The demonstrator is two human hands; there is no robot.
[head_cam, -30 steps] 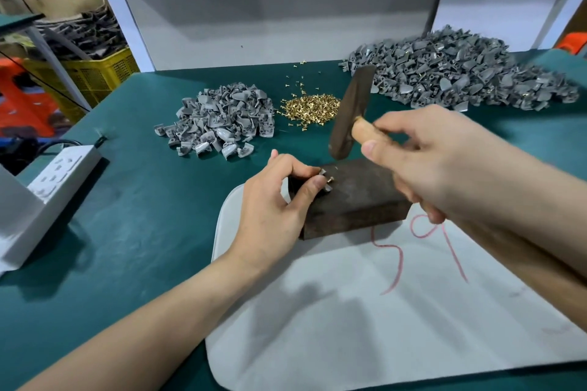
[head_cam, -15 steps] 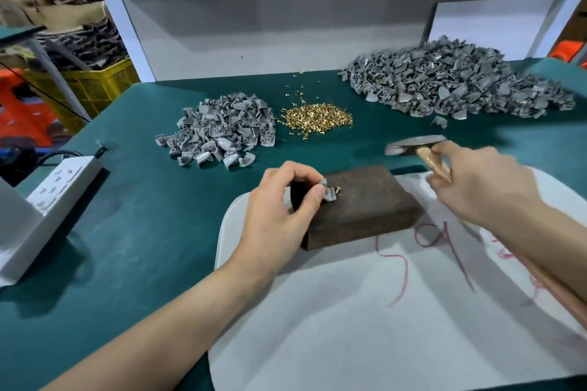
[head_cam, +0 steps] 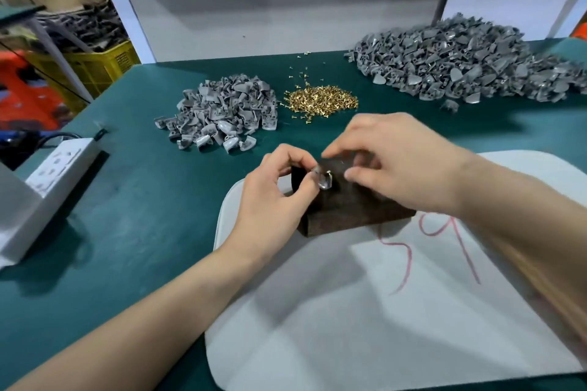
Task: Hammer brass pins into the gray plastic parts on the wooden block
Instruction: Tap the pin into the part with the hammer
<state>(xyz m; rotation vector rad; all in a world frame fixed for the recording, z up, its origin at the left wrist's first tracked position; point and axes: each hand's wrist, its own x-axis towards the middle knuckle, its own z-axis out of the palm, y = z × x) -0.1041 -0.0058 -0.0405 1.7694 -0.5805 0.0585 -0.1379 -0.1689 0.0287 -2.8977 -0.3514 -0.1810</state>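
A dark wooden block lies on a white mat. My left hand pinches a gray plastic part on the block's top left corner, with a brass pin showing at the part. My right hand hovers over the block, its forefinger and thumb stretched toward the part. The hammer's wooden handle runs back under my right forearm; its head is hidden beneath the hand. A heap of brass pins lies behind the block.
A small pile of gray parts lies left of the pins and a large pile at the back right. A white power strip and a white box sit at the left edge. A yellow crate stands beyond the green table.
The hammer was raised over the block, then swung out to the right. Now my right hand has come back over the block to the part. My left hand stays pinching it.
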